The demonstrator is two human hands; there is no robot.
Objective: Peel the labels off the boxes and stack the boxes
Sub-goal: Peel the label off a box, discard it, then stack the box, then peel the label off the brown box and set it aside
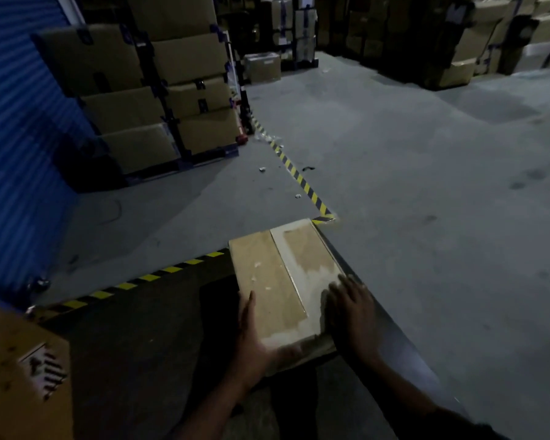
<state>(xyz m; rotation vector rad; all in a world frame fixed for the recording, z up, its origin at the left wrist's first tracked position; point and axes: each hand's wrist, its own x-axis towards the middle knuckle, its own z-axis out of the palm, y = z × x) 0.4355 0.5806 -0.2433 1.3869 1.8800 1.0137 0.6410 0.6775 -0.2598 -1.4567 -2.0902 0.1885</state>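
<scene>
A flat brown cardboard box (277, 277) lies on a dark platform in front of me, its long side pointing away. Its right half carries a whitish patch of torn label residue (311, 265). My left hand (254, 338) grips the box's near left edge, thumb on top. On the near right part of the lid rests my right hand (351, 309), fingers spread flat over the residue. Whether a label piece is pinched under those fingers is hidden.
The dark platform (146, 338) has yellow-black hazard tape on its edge. Another cardboard box (16, 376) sits at the near left. Stacked boxes on pallets (159, 100) stand far left beside a blue shutter, more stacks at the back. Grey concrete floor (426, 185) spreads right.
</scene>
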